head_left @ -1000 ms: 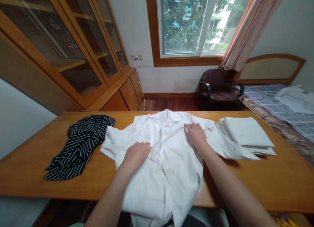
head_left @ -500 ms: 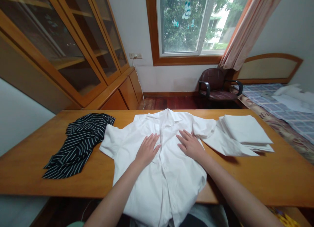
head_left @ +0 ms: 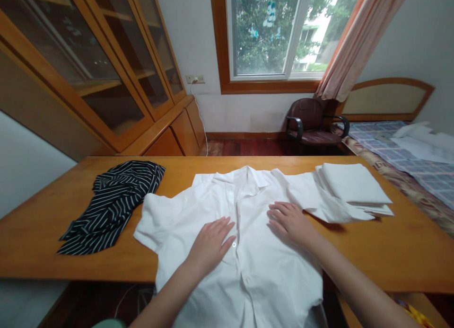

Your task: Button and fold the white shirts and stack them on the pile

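A white short-sleeved button shirt (head_left: pixel 198 200) lies front up across the wooden table, its collar toward the far edge and its lower part hanging over the near edge. My left hand (head_left: pixel 212 240) rests flat on the shirt, left of the button placket, fingers stretched out. On the other side of the placket, my right hand (head_left: pixel 289 221) lies palm down with its fingers extended. Neither hand grasps anything. The shirt's right-hand sleeve meets a loose white cloth part beside a folded white stack (head_left: pixel 356 183).
A black garment with white stripes (head_left: pixel 117 200) lies crumpled on the left of the wooden table (head_left: pixel 372 257). Beyond the table stand a glass-door cabinet (head_left: pixel 142 67), an office chair (head_left: pixel 308 122) and a bed (head_left: pixel 390 138).
Both hands have moved nearer to me, the right one also to the right. The shirt has slid toward me with them, and its collar sits farther from the table's far edge.
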Available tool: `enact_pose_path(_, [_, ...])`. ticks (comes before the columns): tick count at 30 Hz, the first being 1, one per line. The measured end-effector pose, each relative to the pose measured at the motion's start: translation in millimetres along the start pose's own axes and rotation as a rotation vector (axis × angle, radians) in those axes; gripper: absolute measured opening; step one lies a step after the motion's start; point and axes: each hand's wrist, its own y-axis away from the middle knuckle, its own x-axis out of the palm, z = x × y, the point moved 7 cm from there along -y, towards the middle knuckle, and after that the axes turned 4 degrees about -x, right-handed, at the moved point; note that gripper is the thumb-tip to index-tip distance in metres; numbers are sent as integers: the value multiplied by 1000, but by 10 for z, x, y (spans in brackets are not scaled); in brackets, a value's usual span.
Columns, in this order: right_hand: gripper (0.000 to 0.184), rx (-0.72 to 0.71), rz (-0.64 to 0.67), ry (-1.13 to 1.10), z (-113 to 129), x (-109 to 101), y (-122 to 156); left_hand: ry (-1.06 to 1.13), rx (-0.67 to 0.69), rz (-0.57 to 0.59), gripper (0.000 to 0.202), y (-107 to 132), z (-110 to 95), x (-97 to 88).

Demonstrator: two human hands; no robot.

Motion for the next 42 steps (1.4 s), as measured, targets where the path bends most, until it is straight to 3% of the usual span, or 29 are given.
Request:
enact_pose_path(3, [37,86,-21,12,-77,-100,-168,-25,-13,-18,36,-189,52,-244])
enact_pose_path(8, [25,265,-300,-153,-315,-175,-665,-53,-43,-378,26,-859,322,-674])
enact_pose_path(11, [21,364,-389,-153,-424,-100,-1011,-64,-176,-501,26,-1286,573,-664])
enact_pose_path(15, [32,510,-349,-91,-482,84,-1396,-54,-329,-575,31,-1627,818,-487])
enact_pose_path(18, [33,560,-327,-103,-484,235,-1528,-62,-338,-618,29,-1692,900,-389])
enact_pose_path(22, [31,549,-392,-119,-503,368,-1490,-47,-249,-637,24,-1693,951,-362])
enact_pose_path(32, [10,453,-472,-198,-654,426,-1391,280,-176,-670,26,-1645,1104,-540])
enact_pose_path(35, [15,430,-512,-234,-672,373,-1377,403,-165,-608,27,-1620,1179,-610])
enact_pose_path(40, [19,387,-612,-241,-625,199,-1329,548,-177,-394,14,-1580,1256,-691])
enact_pose_path(42, [19,361,-649,-218,-584,116,-1315,587,-234,-338,25,-1541,1284,-719])
